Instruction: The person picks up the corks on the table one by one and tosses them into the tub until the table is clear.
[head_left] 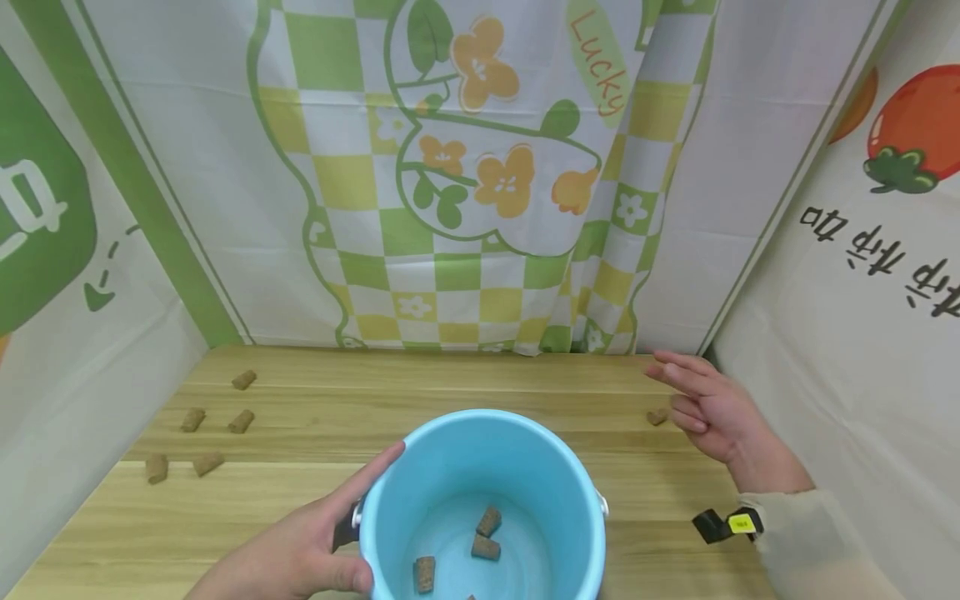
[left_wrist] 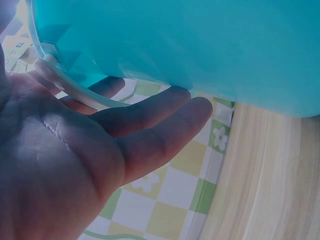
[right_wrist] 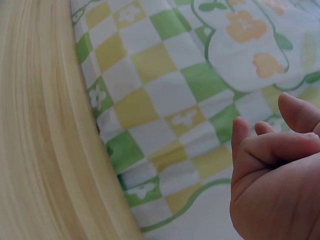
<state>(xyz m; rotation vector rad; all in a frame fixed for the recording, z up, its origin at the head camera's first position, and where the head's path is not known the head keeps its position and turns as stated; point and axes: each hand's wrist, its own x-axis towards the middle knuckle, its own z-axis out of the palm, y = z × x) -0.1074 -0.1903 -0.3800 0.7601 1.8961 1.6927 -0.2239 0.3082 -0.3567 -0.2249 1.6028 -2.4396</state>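
A light blue bucket (head_left: 480, 500) stands on the wooden table (head_left: 450, 383) close to me. Several brown cork-like pieces (head_left: 486, 547) lie on its floor. My left hand (head_left: 330, 533) rests against the bucket's left side, thumb by the rim, index finger stretched along it. In the left wrist view its fingers (left_wrist: 150, 135) lie straight against the bucket's wall (left_wrist: 200, 45), beside the white handle (left_wrist: 65, 85). My right hand (head_left: 678, 392) hovers over the table's far right with relaxed fingers and holds nothing. One brown piece (head_left: 657, 417) lies just left of it. The right wrist view shows that hand (right_wrist: 275, 170) loosely curled and empty.
Several more brown pieces (head_left: 217, 421) are scattered over the table's left side. Printed cloth walls (head_left: 480, 183) close the table in at the back and on both sides. A black strap with a yellow tag (head_left: 738, 523) sits on my right wrist.
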